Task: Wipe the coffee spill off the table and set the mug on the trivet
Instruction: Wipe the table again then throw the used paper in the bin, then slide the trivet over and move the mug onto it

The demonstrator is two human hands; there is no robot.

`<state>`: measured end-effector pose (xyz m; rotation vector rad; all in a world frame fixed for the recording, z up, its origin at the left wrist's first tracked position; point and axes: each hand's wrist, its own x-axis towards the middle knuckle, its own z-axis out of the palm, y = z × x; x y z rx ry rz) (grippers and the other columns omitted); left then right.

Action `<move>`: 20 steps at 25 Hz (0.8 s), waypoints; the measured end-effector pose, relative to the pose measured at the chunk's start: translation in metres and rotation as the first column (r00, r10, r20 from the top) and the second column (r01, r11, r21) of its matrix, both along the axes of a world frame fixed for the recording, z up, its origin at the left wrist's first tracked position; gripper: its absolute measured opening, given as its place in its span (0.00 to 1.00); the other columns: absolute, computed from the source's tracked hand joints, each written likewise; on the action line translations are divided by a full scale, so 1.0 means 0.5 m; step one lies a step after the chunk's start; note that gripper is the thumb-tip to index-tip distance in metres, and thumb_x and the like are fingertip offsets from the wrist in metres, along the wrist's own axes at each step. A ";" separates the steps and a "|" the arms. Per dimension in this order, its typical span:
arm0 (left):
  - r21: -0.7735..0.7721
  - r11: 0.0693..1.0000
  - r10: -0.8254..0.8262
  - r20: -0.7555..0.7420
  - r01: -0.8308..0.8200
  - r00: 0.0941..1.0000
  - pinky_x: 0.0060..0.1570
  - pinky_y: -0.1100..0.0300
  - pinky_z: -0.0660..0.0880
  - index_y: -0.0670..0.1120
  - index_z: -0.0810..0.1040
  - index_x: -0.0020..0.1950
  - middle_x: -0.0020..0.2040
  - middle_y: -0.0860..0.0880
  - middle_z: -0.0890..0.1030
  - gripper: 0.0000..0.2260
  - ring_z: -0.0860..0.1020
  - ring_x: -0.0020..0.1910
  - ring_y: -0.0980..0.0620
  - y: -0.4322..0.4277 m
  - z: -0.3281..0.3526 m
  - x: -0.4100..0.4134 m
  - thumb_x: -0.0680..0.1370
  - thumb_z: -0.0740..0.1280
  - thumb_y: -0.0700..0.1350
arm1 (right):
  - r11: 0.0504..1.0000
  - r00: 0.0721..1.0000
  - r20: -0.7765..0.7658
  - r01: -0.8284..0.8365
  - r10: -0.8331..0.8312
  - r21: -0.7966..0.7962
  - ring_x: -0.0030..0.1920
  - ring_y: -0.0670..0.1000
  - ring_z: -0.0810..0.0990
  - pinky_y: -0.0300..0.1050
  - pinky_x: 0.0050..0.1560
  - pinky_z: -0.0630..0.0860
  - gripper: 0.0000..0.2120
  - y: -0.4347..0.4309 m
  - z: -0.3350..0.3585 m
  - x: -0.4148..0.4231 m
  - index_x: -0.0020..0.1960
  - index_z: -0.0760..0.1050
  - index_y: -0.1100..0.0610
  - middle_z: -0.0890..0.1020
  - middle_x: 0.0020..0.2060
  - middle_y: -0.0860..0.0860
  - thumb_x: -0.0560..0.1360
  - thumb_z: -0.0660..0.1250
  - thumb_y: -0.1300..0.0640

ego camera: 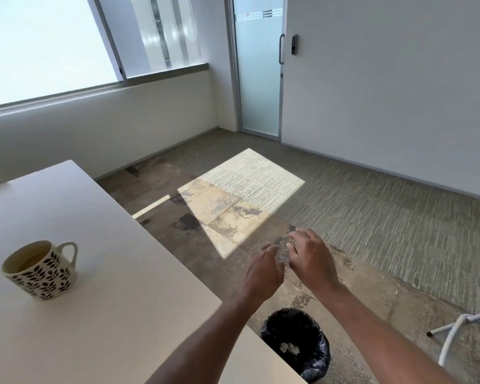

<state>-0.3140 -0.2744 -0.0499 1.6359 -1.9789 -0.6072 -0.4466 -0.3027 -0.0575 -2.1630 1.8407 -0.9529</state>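
Observation:
A cream mug (40, 270) with a dark leaf pattern stands upright on the white table (117, 273) at the left, its handle pointing away to the right and coffee inside it. Both my hands hover side by side beyond the table's right edge, over the floor. My left hand (263, 270) and my right hand (311, 256) are empty with fingers loosely spread, palms down. No trivet, cloth or spill shows in this view.
A black-lined waste bin (297, 342) with a crumpled scrap inside stands on the floor beside the table's right edge, below my arms. White chair legs (455, 328) poke in at the lower right. A frosted glass door (258, 65) is at the back.

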 end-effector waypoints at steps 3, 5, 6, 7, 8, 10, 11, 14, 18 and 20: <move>-0.031 0.996 0.080 -0.007 -0.081 0.997 0.74 0.53 0.60 0.39 0.65 0.75 0.75 0.37 0.66 0.23 0.62 0.76 0.41 0.015 0.016 0.040 0.81 0.63 0.43 | 0.999 0.997 -0.068 -0.040 0.039 -0.014 0.65 0.61 0.74 0.53 0.65 0.73 0.17 0.007 0.013 0.049 0.61 0.76 0.64 0.79 0.60 0.63 0.77 0.67 0.54; -0.091 0.987 0.138 0.037 -0.134 0.990 0.76 0.50 0.58 0.41 0.62 0.77 0.77 0.38 0.63 0.25 0.58 0.78 0.42 0.027 0.021 0.072 0.82 0.62 0.46 | 0.998 0.994 -0.088 -0.060 0.057 -0.034 0.69 0.62 0.71 0.55 0.70 0.69 0.19 0.016 0.027 0.081 0.63 0.76 0.64 0.77 0.63 0.64 0.78 0.66 0.52; -0.129 0.980 0.162 0.064 -0.152 0.985 0.76 0.50 0.58 0.42 0.61 0.78 0.78 0.39 0.62 0.26 0.57 0.78 0.43 0.034 0.025 0.088 0.82 0.61 0.48 | 0.996 0.993 -0.094 -0.071 0.066 -0.048 0.70 0.63 0.70 0.56 0.70 0.68 0.20 0.020 0.033 0.095 0.63 0.75 0.64 0.76 0.64 0.65 0.78 0.66 0.51; -0.160 0.973 0.183 0.085 -0.168 0.979 0.77 0.49 0.57 0.43 0.60 0.78 0.78 0.40 0.61 0.26 0.57 0.79 0.43 0.043 0.029 0.103 0.82 0.60 0.49 | 0.994 0.991 -0.105 -0.087 0.080 -0.063 0.71 0.63 0.69 0.56 0.71 0.67 0.20 0.025 0.040 0.109 0.64 0.75 0.63 0.76 0.65 0.65 0.79 0.64 0.50; -0.189 0.964 0.206 0.097 -0.185 0.974 0.77 0.49 0.57 0.43 0.60 0.78 0.79 0.40 0.60 0.26 0.56 0.79 0.43 0.053 0.034 0.121 0.82 0.60 0.49 | 0.991 0.987 -0.124 -0.111 0.101 -0.078 0.72 0.62 0.68 0.56 0.71 0.65 0.21 0.032 0.048 0.126 0.65 0.74 0.63 0.75 0.66 0.64 0.79 0.63 0.49; -0.231 0.948 0.248 0.109 -0.218 0.963 0.77 0.50 0.56 0.44 0.60 0.78 0.79 0.41 0.60 0.25 0.55 0.79 0.43 0.078 0.047 0.153 0.82 0.59 0.48 | 0.982 0.977 -0.157 -0.163 0.147 -0.097 0.74 0.60 0.64 0.55 0.74 0.62 0.21 0.049 0.064 0.160 0.68 0.72 0.60 0.72 0.69 0.62 0.81 0.59 0.48; -0.251 0.939 0.268 0.113 -0.234 0.957 0.77 0.51 0.56 0.44 0.60 0.78 0.79 0.41 0.60 0.25 0.55 0.79 0.44 0.092 0.055 0.168 0.82 0.59 0.48 | 0.977 0.971 -0.171 -0.187 0.167 -0.103 0.75 0.59 0.62 0.55 0.75 0.61 0.22 0.058 0.072 0.179 0.69 0.71 0.59 0.71 0.70 0.61 0.81 0.57 0.47; -0.299 0.911 0.330 0.121 -0.283 0.936 0.77 0.52 0.55 0.43 0.60 0.78 0.79 0.41 0.60 0.25 0.55 0.79 0.44 0.133 0.076 0.214 0.83 0.59 0.48 | 0.961 0.955 -0.193 -0.252 0.227 -0.117 0.77 0.58 0.59 0.56 0.76 0.58 0.23 0.087 0.092 0.235 0.71 0.69 0.58 0.70 0.72 0.60 0.82 0.55 0.47; -0.339 0.876 0.406 0.133 -0.344 0.904 0.78 0.53 0.55 0.44 0.60 0.78 0.79 0.43 0.60 0.24 0.55 0.79 0.46 0.194 0.091 0.280 0.84 0.58 0.48 | 0.933 0.931 -0.194 -0.335 0.308 -0.130 0.77 0.58 0.60 0.56 0.75 0.56 0.22 0.129 0.112 0.310 0.71 0.69 0.59 0.70 0.72 0.59 0.82 0.56 0.49; -0.345 0.859 0.443 0.131 -0.379 0.887 0.78 0.54 0.54 0.44 0.60 0.78 0.79 0.42 0.61 0.24 0.56 0.79 0.46 0.226 0.093 0.316 0.84 0.57 0.49 | 0.917 0.917 -0.197 -0.376 0.347 -0.134 0.76 0.59 0.61 0.56 0.75 0.56 0.22 0.154 0.120 0.349 0.71 0.70 0.59 0.71 0.71 0.59 0.81 0.57 0.49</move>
